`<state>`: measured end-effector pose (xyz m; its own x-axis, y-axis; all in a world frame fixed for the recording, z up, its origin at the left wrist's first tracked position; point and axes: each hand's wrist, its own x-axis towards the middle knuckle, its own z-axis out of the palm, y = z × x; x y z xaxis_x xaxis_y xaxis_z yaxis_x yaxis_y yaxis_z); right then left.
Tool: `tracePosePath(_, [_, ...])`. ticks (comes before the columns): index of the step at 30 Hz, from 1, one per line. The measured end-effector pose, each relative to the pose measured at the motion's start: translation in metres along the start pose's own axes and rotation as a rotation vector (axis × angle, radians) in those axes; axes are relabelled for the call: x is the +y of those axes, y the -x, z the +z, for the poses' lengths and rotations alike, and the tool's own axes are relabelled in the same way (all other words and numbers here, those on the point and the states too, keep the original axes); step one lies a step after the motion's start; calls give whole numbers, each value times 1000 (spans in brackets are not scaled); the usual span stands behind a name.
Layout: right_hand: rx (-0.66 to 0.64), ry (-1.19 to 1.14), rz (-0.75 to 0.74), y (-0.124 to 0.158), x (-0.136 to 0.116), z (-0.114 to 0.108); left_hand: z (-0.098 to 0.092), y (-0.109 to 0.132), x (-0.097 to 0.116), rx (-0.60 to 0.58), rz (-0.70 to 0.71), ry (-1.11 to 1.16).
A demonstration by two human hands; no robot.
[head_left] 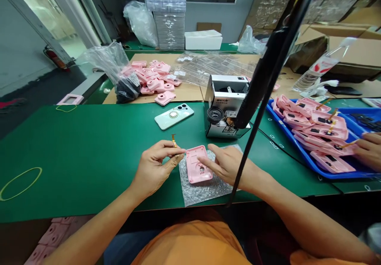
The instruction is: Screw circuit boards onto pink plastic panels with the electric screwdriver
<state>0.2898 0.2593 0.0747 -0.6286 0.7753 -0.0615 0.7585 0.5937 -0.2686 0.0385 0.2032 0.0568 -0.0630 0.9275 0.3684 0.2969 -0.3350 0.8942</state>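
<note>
My left hand (154,166) pinches a thin gold-coloured flex ribbon (174,140) between thumb and forefinger, just left of a pink plastic housing (199,164). That housing lies flat on a sheet of bubble wrap (196,189). My right hand (226,166) presses its fingers onto the housing's right side. In a blue tray (285,154) at the right, several pink housings with gold ribbons lie stacked. A co-worker's hand (369,150) rests at their right end.
A screw feeder machine (226,106) and a black cable (268,82) stand right of my hands. A phone with a ring holder (174,116) lies on the green mat (74,158). Beyond, loose pink housings (154,78) and a plastic bag (104,62) sit on cardboard.
</note>
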Motion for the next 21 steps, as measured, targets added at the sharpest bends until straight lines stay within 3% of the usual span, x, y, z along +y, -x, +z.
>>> tracePosePath(4, [26,104,-31,-19,6,-9,0,3,-2,-30,-11,-17])
tracePosePath(12, [-52,25,-180,-57,-2,-10,1,6,2,-53,-6,5])
tracePosePath(17, [57,-154,-174,-31,-1,-28,0,10,1,-36,26,39])
tracePosePath(21, [71,-275,-167,-3,10,-23,4,10,0,-62,30,5])
